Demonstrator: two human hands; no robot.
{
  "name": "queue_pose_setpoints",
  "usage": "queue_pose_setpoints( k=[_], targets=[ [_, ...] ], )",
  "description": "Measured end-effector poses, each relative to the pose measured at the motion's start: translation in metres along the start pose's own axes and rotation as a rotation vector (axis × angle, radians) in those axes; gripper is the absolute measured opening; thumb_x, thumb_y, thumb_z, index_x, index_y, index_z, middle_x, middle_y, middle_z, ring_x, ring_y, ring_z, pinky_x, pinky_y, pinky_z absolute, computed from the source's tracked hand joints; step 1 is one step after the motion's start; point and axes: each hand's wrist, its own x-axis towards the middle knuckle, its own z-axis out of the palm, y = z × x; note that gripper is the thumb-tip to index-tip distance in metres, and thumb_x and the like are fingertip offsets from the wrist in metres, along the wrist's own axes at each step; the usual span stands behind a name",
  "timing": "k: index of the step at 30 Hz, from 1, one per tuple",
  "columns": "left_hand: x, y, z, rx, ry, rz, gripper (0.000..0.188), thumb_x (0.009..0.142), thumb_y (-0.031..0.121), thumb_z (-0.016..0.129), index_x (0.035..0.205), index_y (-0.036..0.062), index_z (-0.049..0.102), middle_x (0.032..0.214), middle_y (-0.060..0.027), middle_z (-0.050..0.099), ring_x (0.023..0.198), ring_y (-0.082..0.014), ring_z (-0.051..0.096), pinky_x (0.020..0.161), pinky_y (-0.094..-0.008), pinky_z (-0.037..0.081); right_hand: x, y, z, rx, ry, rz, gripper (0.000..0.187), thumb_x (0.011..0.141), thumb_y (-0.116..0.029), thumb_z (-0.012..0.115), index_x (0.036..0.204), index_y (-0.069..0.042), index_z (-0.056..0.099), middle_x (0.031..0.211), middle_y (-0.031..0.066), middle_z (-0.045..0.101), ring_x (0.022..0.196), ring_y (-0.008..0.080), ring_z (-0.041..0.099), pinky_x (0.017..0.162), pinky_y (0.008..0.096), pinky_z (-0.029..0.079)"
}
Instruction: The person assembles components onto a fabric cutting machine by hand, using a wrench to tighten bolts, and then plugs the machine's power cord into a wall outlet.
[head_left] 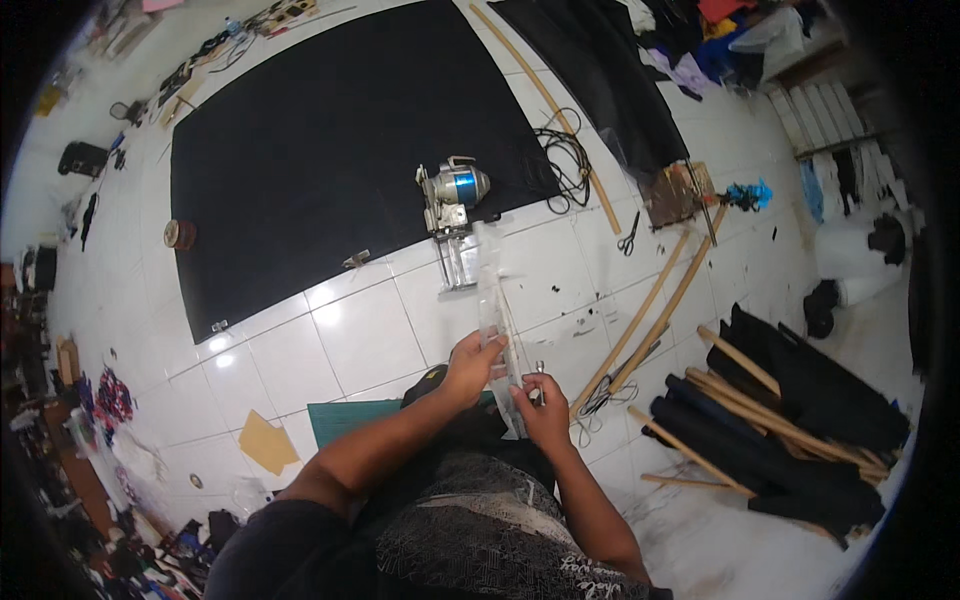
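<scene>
A long, translucent plastic strip (pixel 490 275), which may be a ruler, runs from beside the cutting machine back toward my body. My left hand (pixel 475 368) is closed around its near half, fingers across it. Closer to me, my right hand (pixel 545 410) is closed beside the strip's near end, its thumb against the edge. A small silver object (pixel 540 368) sticks up from the right fingers; its kind is unclear. Beyond the strip, an electric fabric cutter (pixel 455 190) with a blue band stands at the edge of a large spread of black fabric (pixel 340 140).
Clips (pixel 356 259) and a round tin (pixel 180 235) sit along the fabric's edges. To the right lie a coiled black cable (pixel 568 165), scissors (pixel 629 235), wooden poles (pixel 655 320) and dark fabric rolls (pixel 720 435). A tan card (pixel 267 443) rests on the white tiles (pixel 350 335).
</scene>
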Motion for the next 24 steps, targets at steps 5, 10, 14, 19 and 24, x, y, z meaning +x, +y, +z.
queue_pose_setpoints(
  k=[5, 10, 14, 19, 24],
  targets=[
    [0.013, 0.015, -0.012, -0.203, 0.127, 0.076, 0.027, 0.096, 0.02, 0.057, 0.118, 0.0048, 0.055, 0.107, -0.008, 0.064, 0.091, -0.0208, 0.063, 0.072, -0.0341, 0.053, 0.085, -0.05, -0.008, -0.234, -0.26, -0.328, 0.036, 0.077, -0.028, 0.076, 0.104, -0.008, 0.062, 0.095, 0.0098, 0.064, 0.087, 0.0296, 0.064, 0.075, 0.0382, 0.051],
    [0.035, 0.027, -0.032, -0.388, 0.305, 0.229, 0.028, 0.096, 0.022, 0.058, 0.117, 0.005, 0.054, 0.111, -0.0111, 0.064, 0.094, -0.0242, 0.064, 0.071, -0.0336, 0.053, 0.159, -0.045, 0.034, -0.156, -0.585, -0.34, 0.038, 0.08, -0.03, 0.074, 0.108, -0.009, 0.061, 0.099, 0.0107, 0.064, 0.092, 0.0298, 0.065, 0.076, 0.0417, 0.051],
    [0.092, 0.003, -0.068, -0.401, 0.468, 0.253, 0.035, 0.096, 0.029, 0.057, 0.121, 0.0055, 0.052, 0.122, -0.0138, 0.059, 0.108, -0.0285, 0.058, 0.085, -0.0411, 0.049, 0.22, 0.004, 0.091, -0.086, -0.785, -0.39, 0.034, 0.083, -0.03, 0.069, 0.108, -0.009, 0.058, 0.095, 0.0111, 0.064, 0.092, 0.0301, 0.064, 0.075, 0.0428, 0.052],
    [0.202, -0.041, -0.14, -0.396, 0.509, 0.306, 0.045, 0.096, 0.034, 0.055, 0.129, 0.0056, 0.046, 0.128, -0.015, 0.054, 0.116, -0.031, 0.053, 0.097, -0.0462, 0.044, 0.317, 0.088, 0.192, -0.131, -0.874, -0.536, 0.025, 0.082, -0.026, 0.067, 0.101, -0.01, 0.064, 0.086, 0.0099, 0.066, 0.078, 0.0303, 0.067, 0.067, 0.0405, 0.053],
    [0.32, -0.069, -0.225, -0.353, 0.443, 0.393, 0.05, 0.097, 0.031, 0.054, 0.135, 0.0003, 0.041, 0.121, -0.0177, 0.055, 0.108, -0.0299, 0.059, 0.091, -0.0433, 0.052, 0.417, 0.165, 0.292, -0.139, -1.007, -0.537, 0.024, 0.085, -0.026, 0.064, 0.099, -0.006, 0.064, 0.089, 0.0131, 0.069, 0.08, 0.0329, 0.067, 0.067, 0.0402, 0.053]
  ],
)
